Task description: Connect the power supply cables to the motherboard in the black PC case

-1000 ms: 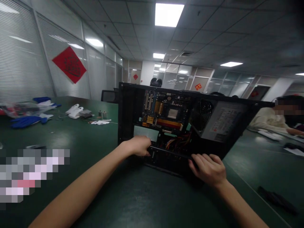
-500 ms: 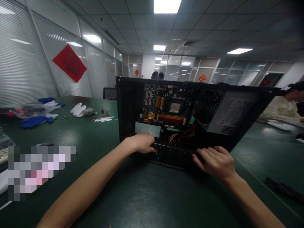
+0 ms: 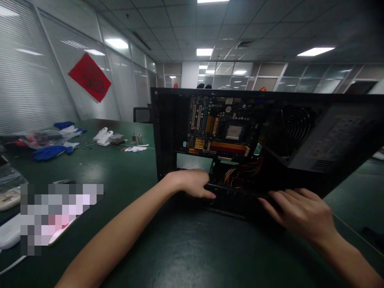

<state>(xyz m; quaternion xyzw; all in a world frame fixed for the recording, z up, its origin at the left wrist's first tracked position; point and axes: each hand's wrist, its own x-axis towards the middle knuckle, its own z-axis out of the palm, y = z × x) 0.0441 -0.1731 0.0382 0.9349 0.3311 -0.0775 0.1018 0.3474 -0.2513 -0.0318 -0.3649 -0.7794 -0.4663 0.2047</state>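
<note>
A black computer case (image 3: 165,132) stands on its side edge in front of me, its open side facing me. Inside it are a motherboard (image 3: 220,126) with a bare processor, a grey power supply (image 3: 327,136) with a fan at the right, and a bundle of coloured cables (image 3: 241,174). My left hand (image 3: 192,182) is closed over the near lower rail of the case, thumb on the outer face. Farther right, my right hand (image 3: 300,210) grips the same rail, its fingers curled over the top.
The green table (image 3: 120,192) spreads under the case. To the left lie blue gloves (image 3: 52,152), a plastic bag (image 3: 42,138), white and grey small parts (image 3: 117,138) and a blurred-out flat item (image 3: 60,216). A chair (image 3: 142,115) stands behind the table.
The case now appears larger and farther right, its right end reaching the frame edge. Both hands have shifted right with it, still holding the rail. The view has also moved slightly.
</note>
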